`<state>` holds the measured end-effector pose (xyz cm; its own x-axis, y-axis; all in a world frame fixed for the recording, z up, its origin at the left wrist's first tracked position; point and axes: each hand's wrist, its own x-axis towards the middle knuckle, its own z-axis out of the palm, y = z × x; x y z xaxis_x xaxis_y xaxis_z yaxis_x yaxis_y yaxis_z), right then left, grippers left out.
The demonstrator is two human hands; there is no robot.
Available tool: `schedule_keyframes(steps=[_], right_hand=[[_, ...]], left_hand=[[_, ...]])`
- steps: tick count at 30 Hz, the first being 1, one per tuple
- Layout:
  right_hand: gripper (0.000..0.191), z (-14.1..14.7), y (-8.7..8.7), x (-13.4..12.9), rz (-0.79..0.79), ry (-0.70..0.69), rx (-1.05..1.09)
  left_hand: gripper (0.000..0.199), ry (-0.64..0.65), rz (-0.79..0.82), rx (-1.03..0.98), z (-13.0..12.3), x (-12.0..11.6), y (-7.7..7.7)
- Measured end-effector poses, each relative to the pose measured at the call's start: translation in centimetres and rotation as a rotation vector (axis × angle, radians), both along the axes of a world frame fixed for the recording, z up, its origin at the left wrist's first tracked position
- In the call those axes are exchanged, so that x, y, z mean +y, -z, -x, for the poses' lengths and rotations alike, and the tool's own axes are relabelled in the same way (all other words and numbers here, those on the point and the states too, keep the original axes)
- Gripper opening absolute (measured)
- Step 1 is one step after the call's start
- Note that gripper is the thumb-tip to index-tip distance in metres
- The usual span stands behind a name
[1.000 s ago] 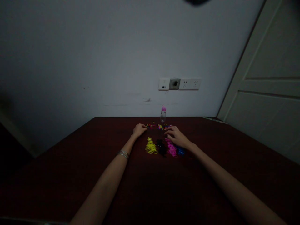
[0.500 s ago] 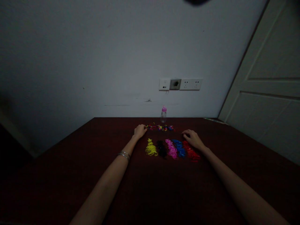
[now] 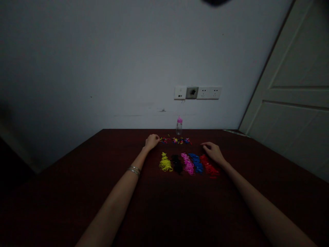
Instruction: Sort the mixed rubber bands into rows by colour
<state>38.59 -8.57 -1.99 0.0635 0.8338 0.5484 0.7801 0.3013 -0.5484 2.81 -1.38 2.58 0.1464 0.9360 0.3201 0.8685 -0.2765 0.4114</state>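
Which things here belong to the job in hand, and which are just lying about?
Seemingly in the job:
mixed-colour bands, next to the left hand
yellow pile, black pile, pink pile, blue pile
red pile, by the right hand

Apparently just there:
pink-topped bottle, standing behind the bands
wall sockets
door

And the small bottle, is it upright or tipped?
Upright: the bottle stands on the table, its pink cap at the top.
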Motion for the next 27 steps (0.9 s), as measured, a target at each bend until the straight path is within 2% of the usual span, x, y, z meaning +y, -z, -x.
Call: schedule_keyframes(steps=[6, 10, 13, 18, 22, 27], right_hand=[[0.034, 0.1, -0.2, 0.1, 0.028, 0.045, 0.057], [0.033, 0.1, -0.2, 0.0, 0.039, 0.063, 0.071], [0.033, 0.2, -0.3, -0.1, 0.037, 0.064, 0.078], [0.033, 0.4, -0.5, -0.2, 0.064, 0.079, 0.075], [0.034, 0.5, -0.6, -0.3, 0.059, 0.062, 0.068], [0.032, 0.5, -0.6, -0.3, 0.054, 0.060, 0.083]], left_hand=[[0.019, 0.270, 0.221, -0.118, 1.1, 0.5, -3.8], [0.017, 0.474, 0.354, -0.153, -0.7, -0.8, -5.1], [0.014, 0.590, 0.457, -0.098, -3.0, -2.0, -5.0], [0.013, 0.644, 0.589, 0.026, -5.5, -3.4, -3.9], [0.015, 0.666, 0.606, 0.006, -5.4, -3.5, -3.4], [0.029, 0.581, 0.463, -0.129, -3.6, -2.2, -2.8]])
